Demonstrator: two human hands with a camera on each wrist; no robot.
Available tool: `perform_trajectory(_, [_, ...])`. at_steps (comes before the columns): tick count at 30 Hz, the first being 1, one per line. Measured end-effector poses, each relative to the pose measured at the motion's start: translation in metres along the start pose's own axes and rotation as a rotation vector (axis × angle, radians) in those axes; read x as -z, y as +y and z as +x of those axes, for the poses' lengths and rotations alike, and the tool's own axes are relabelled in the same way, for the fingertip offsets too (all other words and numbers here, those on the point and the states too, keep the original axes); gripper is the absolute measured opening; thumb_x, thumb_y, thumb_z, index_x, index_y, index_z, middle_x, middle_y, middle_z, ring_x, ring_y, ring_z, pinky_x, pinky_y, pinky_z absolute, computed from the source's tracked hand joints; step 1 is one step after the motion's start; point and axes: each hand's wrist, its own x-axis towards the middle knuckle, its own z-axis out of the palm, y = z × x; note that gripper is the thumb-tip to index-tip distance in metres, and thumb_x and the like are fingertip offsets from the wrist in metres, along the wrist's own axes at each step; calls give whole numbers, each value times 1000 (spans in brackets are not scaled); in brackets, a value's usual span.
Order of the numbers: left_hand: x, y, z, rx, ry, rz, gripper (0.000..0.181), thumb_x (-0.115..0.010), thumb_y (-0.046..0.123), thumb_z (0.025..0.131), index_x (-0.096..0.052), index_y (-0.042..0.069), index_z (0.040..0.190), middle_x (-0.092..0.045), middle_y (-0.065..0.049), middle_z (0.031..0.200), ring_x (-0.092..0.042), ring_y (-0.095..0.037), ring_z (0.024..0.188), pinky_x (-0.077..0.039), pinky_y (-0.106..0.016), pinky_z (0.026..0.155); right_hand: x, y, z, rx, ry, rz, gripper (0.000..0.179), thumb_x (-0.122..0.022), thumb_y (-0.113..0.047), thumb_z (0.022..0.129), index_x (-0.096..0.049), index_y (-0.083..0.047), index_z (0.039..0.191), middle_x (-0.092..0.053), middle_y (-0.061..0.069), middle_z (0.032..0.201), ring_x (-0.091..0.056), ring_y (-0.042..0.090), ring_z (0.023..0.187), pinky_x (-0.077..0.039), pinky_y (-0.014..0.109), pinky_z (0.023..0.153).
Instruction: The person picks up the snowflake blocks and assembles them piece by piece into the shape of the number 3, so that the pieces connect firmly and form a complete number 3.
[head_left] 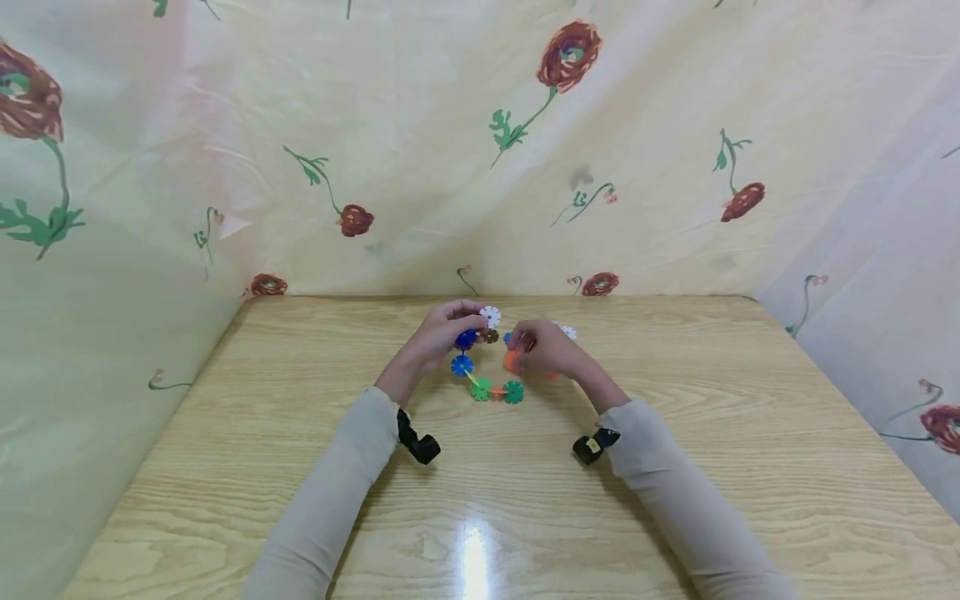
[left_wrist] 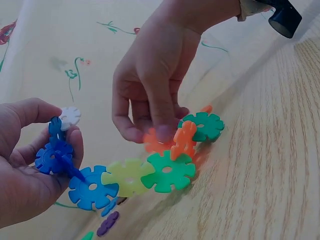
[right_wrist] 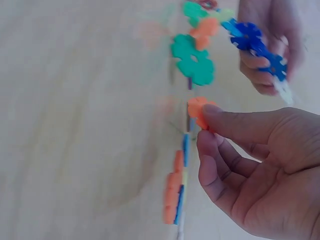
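My left hand (head_left: pixel 437 335) grips one end of a curved chain of interlocking flower-shaped plastic discs, by the dark blue discs (left_wrist: pixel 54 157) and near a white disc (left_wrist: pixel 70 116). From there the chain runs through a lighter blue disc (left_wrist: pixel 93 187), a yellow one (left_wrist: pixel 127 178), a green one (left_wrist: pixel 169 171) and an orange one (left_wrist: pixel 185 140) to a dark green disc (left_wrist: pixel 202 126). Between thumb and fingers, my right hand (head_left: pixel 549 347) pinches a separate orange disc (right_wrist: pixel 198 111), close to the dark green end. Part of that orange disc is hidden by the fingers.
Beyond the hands, loose discs lie in a line on the wooden table (head_left: pixel 480 475), among them a purple disc (left_wrist: pixel 108 223), an orange one (right_wrist: pixel 172 197) and a white one (head_left: pixel 567 332). Flowered cloth (head_left: pixel 420 150) hangs behind and at both sides.
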Motion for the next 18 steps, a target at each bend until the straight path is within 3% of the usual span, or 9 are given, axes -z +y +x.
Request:
perform_trajectory(9, [1, -1, 1, 4, 0, -9, 31, -63, 13, 100, -63, 4, 129, -63, -5, 114, -64, -23, 99, -49, -24, 70, 14, -4, 1, -49, 144, 158, 17, -71, -5, 94, -70, 0, 110, -68, 10, 93, -64, 30, 86, -54, 38, 73])
perform_trajectory(16, [1, 0, 0, 1, 7, -19, 31, -62, 12, 101, -61, 1, 130, -62, -4, 115, -62, -28, 110, -53, -40, 99, 15, -8, 3, -3, 204, 238, 16, -71, -8, 96, -71, 1, 109, -70, 16, 95, -63, 42, 91, -57, 42, 75])
perform_trajectory(18, [0, 0, 0, 1, 9, -23, 31, -62, 12, 102, -61, 1, 130, -62, -4, 114, -62, -28, 110, -53, -42, 102, 14, -8, 3, 18, 223, 240, 15, -71, -9, 96, -71, 2, 106, -71, 18, 97, -64, 42, 91, -58, 40, 75])
